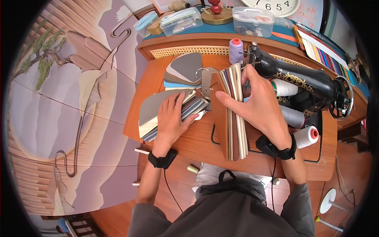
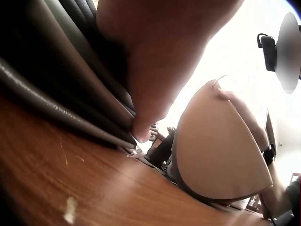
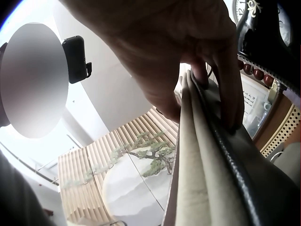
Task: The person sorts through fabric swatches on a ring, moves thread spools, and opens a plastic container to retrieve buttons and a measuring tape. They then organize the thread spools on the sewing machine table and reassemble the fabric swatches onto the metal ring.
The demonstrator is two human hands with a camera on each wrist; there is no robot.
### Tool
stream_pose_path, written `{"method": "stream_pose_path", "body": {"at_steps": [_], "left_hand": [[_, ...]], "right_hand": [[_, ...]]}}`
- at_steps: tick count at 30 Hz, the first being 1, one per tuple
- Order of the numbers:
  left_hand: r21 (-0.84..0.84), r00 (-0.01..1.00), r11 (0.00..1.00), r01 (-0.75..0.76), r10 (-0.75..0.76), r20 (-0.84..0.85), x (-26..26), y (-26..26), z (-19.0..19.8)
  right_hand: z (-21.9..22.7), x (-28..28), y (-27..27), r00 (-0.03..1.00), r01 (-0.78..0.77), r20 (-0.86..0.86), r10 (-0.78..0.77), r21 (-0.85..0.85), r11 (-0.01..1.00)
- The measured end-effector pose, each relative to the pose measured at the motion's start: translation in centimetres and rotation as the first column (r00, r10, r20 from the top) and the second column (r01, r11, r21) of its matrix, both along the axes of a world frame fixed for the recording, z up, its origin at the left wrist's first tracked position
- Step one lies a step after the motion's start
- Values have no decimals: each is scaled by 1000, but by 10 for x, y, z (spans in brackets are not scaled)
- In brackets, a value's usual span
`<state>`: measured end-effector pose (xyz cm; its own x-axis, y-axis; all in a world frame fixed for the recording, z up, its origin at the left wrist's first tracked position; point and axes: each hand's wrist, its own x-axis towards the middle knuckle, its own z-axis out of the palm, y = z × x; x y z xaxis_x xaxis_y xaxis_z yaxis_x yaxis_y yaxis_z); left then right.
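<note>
Fan-shaped swatches in grey, cream and blue tones lie on the wooden table, and my left hand rests on this stack with fingers spread. To the right, my right hand grips a second bundle of swatches standing on edge, thumb on the near side and fingers over the far side. The bundle's outer face is brown in the left wrist view. Metal rings join the swatches near their narrow ends. More swatches lie fanned behind the left stack.
A black sewing machine stands at the right, with thread cones beside it. Purple thread stands behind the bundle. Plastic boxes and a clock line the back shelf. A painted folding panel is at the left.
</note>
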<state>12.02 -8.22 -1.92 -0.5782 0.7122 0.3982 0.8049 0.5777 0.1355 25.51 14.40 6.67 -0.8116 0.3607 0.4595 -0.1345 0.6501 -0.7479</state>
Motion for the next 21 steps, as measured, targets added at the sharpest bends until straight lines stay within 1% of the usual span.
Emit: {"method": "stream_pose_path", "body": {"at_steps": [2, 4, 5, 6, 7, 8, 9, 11, 12, 14, 16, 17, 18, 19, 21], "left_hand": [[8, 1000, 1000, -5, 5, 13, 1, 1, 3], [137, 996, 987, 80, -75, -43, 6, 5, 11], [135, 996, 987, 83, -79, -41, 12, 7, 13], [281, 976, 950, 138, -179, 125, 24, 9, 13], [429, 917, 889, 157, -293, 271, 38, 11, 14], [526, 823, 839, 141, -395, 409, 56, 18, 21], [602, 727, 783, 159, -505, 465, 67, 25, 22], [631, 667, 776, 4, -472, 576, 85, 38, 27], [627, 665, 779, 2, -470, 581, 85, 39, 25], [678, 695, 735, 13, -494, 522, 81, 45, 23], [672, 700, 740, 28, -494, 515, 81, 45, 23], [671, 711, 741, 37, -491, 503, 81, 43, 24], [666, 755, 741, 85, -484, 442, 78, 43, 23], [663, 754, 744, 84, -483, 445, 79, 41, 21], [606, 799, 795, 17, -375, 470, 80, 38, 17]], "right_hand": [[2, 1, -2, 1000, -5, -5, 5, -6, 1000], [2, 0, -5, 1000, -10, -9, 9, -13, 1000], [1, -1, -5, 1000, 4, -25, -4, 9, 1000], [-1, -1, -6, 999, 17, -39, -16, 30, 999], [-2, -1, -5, 999, 18, -35, -17, 27, 999], [-2, -2, -5, 999, 15, -32, -13, 35, 999], [-3, -3, -5, 1000, 10, -30, -9, 43, 999], [-1, -3, -5, 1000, 8, -14, -7, 32, 999], [-1, -3, -5, 1000, 10, -3, -10, 24, 1000], [-3, -3, -2, 1000, 4, 3, -4, -13, 1000], [-3, -3, -1, 1000, -11, 25, 13, -70, 997], [-4, -3, -1, 1000, -7, 28, 9, -75, 997], [-5, -4, -1, 1000, -13, 15, 14, -59, 998], [-6, -5, -1, 1000, -19, 2, 19, -43, 999], [-7, -5, 0, 1000, -22, 6, 23, -36, 999]]}}
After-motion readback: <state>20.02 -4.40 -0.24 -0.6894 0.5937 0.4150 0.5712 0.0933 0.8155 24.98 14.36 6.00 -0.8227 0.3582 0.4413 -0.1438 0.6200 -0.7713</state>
